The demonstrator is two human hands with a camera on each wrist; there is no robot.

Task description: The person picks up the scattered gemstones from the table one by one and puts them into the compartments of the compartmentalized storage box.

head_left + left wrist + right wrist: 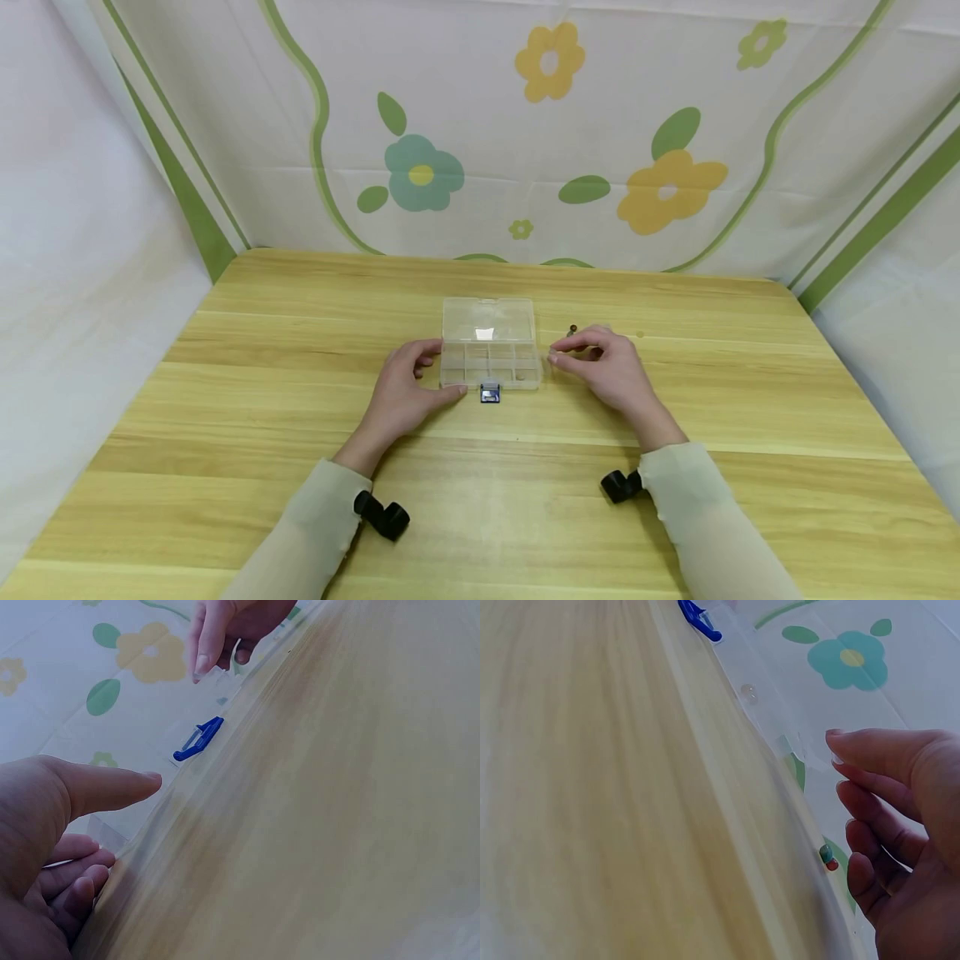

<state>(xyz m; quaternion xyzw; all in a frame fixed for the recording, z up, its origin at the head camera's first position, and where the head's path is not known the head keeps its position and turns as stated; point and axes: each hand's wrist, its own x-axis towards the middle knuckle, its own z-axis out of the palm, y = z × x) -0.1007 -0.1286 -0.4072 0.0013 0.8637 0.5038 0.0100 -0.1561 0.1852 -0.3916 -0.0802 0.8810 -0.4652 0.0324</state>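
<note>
A clear plastic compartment box [490, 364] lies on the table with its lid [480, 318] raised at the back and a blue latch [490, 393] at the front. My left hand [405, 390] holds its left end, thumb along the front edge and fingers at the side. Just off the right end, my right hand [606, 367] brings thumb and forefinger together on a small clear piece, too faint to identify. One small bead [748, 692] sits in a right-hand compartment. Red and green beads [829, 857] lie on the table beyond my right fingers.
A small clear bead [640, 334] lies on the wooden table [480, 500] to the right of my right hand. Behind the table hangs a white cloth [480, 125] with printed flowers; more cloth hangs along both sides.
</note>
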